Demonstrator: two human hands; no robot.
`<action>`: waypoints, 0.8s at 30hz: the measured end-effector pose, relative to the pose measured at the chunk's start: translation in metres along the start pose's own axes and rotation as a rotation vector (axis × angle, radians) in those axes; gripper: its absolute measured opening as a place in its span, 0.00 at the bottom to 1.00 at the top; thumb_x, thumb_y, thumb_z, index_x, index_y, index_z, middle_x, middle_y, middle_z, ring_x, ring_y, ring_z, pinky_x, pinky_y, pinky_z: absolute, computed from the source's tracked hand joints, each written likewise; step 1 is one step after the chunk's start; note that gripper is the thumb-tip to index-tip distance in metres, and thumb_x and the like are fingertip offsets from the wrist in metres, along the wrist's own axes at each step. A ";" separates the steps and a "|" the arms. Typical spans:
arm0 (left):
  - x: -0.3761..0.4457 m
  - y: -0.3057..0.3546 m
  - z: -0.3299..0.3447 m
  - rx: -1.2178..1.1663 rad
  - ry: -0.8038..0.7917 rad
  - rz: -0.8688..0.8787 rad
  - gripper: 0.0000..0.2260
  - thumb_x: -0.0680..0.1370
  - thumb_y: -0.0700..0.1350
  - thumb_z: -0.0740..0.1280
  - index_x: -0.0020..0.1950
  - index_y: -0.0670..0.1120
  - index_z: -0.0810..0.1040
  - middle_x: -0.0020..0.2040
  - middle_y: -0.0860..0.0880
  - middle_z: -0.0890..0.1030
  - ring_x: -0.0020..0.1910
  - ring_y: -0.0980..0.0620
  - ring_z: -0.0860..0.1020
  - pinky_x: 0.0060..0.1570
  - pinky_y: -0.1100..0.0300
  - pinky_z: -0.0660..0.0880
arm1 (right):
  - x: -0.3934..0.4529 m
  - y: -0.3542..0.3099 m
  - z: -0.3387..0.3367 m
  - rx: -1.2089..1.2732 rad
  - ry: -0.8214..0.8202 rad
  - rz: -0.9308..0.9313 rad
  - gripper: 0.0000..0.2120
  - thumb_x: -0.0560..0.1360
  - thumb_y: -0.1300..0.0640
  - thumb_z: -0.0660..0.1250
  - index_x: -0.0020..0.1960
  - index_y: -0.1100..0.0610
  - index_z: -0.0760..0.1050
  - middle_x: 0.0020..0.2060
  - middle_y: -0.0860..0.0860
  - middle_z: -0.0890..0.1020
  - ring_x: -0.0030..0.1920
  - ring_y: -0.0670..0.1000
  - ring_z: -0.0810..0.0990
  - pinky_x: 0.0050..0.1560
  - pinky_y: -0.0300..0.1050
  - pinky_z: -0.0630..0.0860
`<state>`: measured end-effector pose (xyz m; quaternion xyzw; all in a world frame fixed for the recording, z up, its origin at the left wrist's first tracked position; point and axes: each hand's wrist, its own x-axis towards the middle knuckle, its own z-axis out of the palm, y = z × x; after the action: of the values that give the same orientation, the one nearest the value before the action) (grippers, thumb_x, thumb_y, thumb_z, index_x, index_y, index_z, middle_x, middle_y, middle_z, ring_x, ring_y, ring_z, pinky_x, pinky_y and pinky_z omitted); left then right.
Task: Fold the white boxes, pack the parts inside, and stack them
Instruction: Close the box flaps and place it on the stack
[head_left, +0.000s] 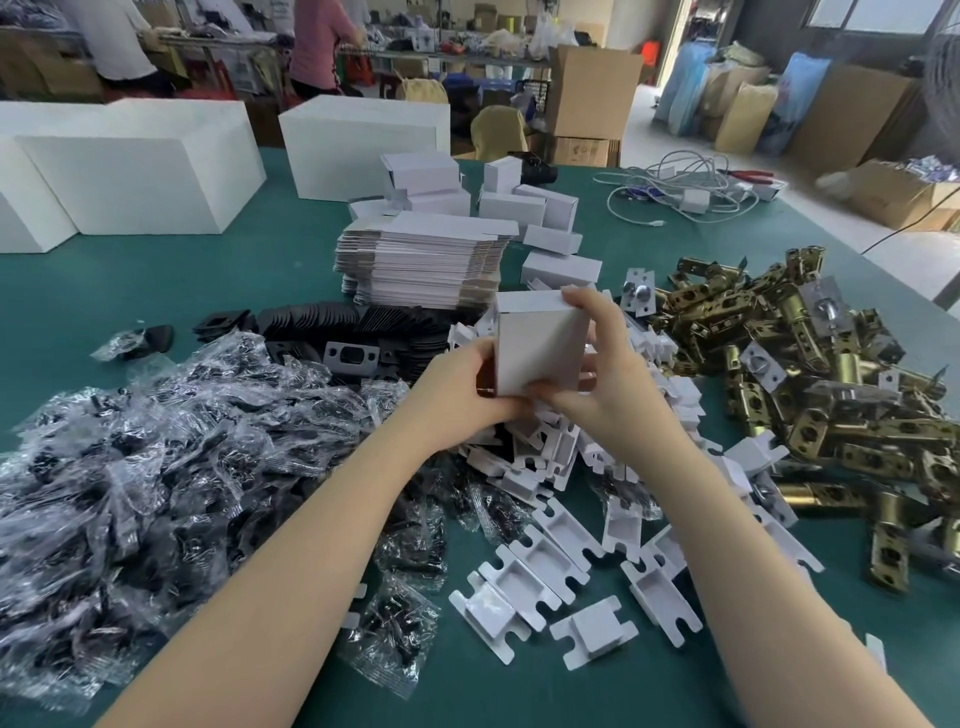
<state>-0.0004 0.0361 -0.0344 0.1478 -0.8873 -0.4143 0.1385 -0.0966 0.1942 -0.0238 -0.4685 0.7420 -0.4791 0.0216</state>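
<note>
Both hands hold one small white box (540, 348) upright above the middle of the green table (260, 270). The left hand (462, 387) grips its lower left side, fingers curled behind it, while the right hand (605, 364) pinches it from the right, one fingertip on the top corner and the thumb near the bottom edge. The box's top end looks closed; the bottom end is hidden by the hands.

Just behind the box lies a stack of flat box blanks (426, 262), and further back several folded white boxes (527, 205) sit loosely together. Under and in front of the hands spreads a heap of white card inserts (540, 566). To the left a large pile of clear bags holding black parts (156, 441) covers the table, with black plates (337, 325) beyond it. To the right lies a heap of brass-coloured latches (810, 379). Large white blocks (140, 166) stand at the far left of the table, and white cables (680, 189) lie at the far right. Cardboard cartons (587, 93) and people at another bench fill the background.
</note>
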 end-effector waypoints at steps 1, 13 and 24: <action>0.000 0.002 -0.003 -0.038 0.012 -0.003 0.21 0.69 0.52 0.78 0.55 0.62 0.72 0.47 0.62 0.80 0.44 0.67 0.78 0.40 0.67 0.72 | 0.000 -0.001 0.000 0.045 0.020 0.005 0.43 0.70 0.58 0.77 0.65 0.24 0.55 0.60 0.28 0.68 0.53 0.48 0.80 0.50 0.55 0.81; -0.013 0.036 -0.063 -1.453 0.249 -0.207 0.19 0.74 0.47 0.70 0.62 0.42 0.74 0.53 0.40 0.84 0.50 0.45 0.85 0.42 0.58 0.82 | -0.002 0.001 0.016 0.360 0.172 0.222 0.34 0.73 0.40 0.62 0.76 0.42 0.56 0.49 0.49 0.84 0.41 0.48 0.85 0.42 0.43 0.83; 0.069 -0.050 -0.216 -0.681 0.740 -0.468 0.19 0.82 0.45 0.66 0.69 0.38 0.68 0.68 0.42 0.75 0.62 0.44 0.77 0.60 0.50 0.77 | -0.010 0.014 0.030 0.221 0.169 0.246 0.20 0.78 0.58 0.68 0.63 0.41 0.67 0.42 0.44 0.83 0.41 0.48 0.83 0.44 0.48 0.83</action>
<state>0.0236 -0.1710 0.0689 0.4236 -0.5387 -0.6180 0.3853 -0.0857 0.1820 -0.0546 -0.3271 0.7356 -0.5892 0.0687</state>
